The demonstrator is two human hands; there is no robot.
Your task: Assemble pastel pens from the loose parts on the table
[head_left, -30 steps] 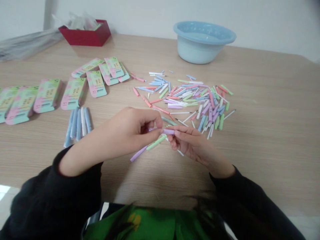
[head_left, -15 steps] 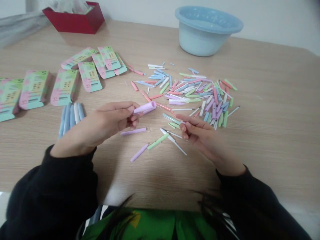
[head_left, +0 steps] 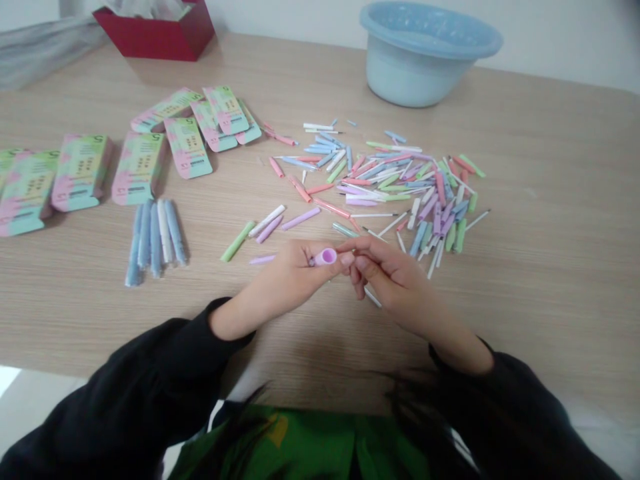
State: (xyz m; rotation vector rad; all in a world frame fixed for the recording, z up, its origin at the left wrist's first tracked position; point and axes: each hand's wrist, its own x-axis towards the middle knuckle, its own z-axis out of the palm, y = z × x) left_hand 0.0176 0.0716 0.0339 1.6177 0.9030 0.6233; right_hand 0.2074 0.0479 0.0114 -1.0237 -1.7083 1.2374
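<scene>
My left hand (head_left: 287,270) is closed around a purple pen cap (head_left: 326,257), its round open end facing up between thumb and fingers. My right hand (head_left: 387,270) meets it fingertip to fingertip. Its thumb and forefinger are pinched together, and anything between them is too small or hidden to name. Just beyond the left hand lie a green pen tube (head_left: 237,241), a white one (head_left: 267,221) and purple ones (head_left: 301,219). A clear bluish tube (head_left: 345,230) rests beyond the right fingers. Pen parts beneath my hands are mostly covered.
A wide pile of coloured pen parts and refills (head_left: 400,177) spreads beyond my hands. Blue and white pens (head_left: 156,240) lie in a row at left, near several printed cartons (head_left: 139,167). Behind stand a red box (head_left: 160,37) and a blue basin (head_left: 420,73).
My left hand has moved right and nearer me with the purple cap, which has turned upward. Both hands, apart before, now touch. The row of pens at left is uncovered.
</scene>
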